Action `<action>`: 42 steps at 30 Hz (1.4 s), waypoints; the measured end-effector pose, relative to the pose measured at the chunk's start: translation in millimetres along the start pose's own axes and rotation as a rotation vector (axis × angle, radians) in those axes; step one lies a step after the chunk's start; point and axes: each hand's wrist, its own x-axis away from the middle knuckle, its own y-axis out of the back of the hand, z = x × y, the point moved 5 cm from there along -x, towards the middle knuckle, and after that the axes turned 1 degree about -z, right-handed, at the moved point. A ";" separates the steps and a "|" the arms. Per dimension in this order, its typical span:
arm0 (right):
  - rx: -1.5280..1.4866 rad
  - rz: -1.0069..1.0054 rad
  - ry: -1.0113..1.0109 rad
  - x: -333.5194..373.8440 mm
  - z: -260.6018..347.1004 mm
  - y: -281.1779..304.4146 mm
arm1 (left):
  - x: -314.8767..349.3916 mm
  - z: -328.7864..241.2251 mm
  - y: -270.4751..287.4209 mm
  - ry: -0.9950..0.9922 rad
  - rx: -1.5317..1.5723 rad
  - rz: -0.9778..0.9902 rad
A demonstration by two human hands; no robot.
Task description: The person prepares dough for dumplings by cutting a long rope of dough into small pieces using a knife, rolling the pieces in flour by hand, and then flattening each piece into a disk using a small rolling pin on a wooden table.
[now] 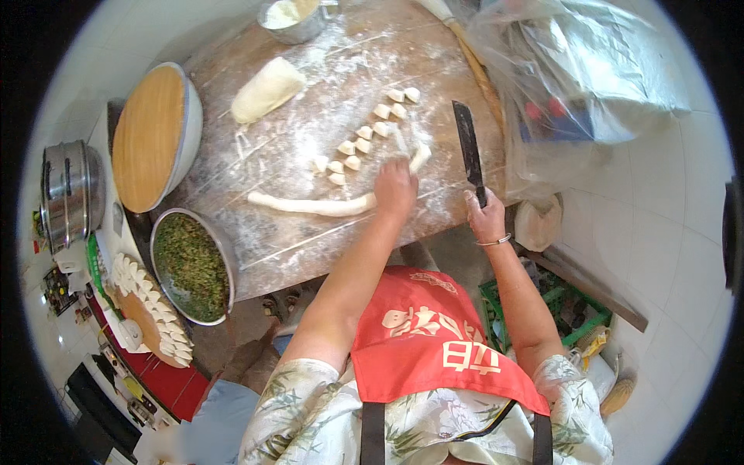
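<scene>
My left hand point(396, 188) is closed over a long dough rope point(314, 206) on the floured wooden board point(310, 260). One end of the rope stretches left, and the other sticks out beyond my fingers, bent away from me. To its right, my right hand point(487, 218) grips the handle of a dark-bladed kitchen knife point(467, 142), whose blade points away from me. Small cut dough pieces point(364, 145) lie in a double row just past my left hand. Farther back on the left rests a thick dough log point(268, 90).
A metal pot of flour point(296, 28) stands at the far edge. Left are a bowl of chopped green filling point(193, 267), a large basin under a round wooden lid point(149, 138), and a round board of shaped dumplings point(153, 318). A plastic-covered stack point(589, 70) is at far right.
</scene>
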 end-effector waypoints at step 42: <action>0.534 0.450 0.198 -39.3 11.7 -2.6 | -9.2 6.5 7.3 0.065 0.027 -0.067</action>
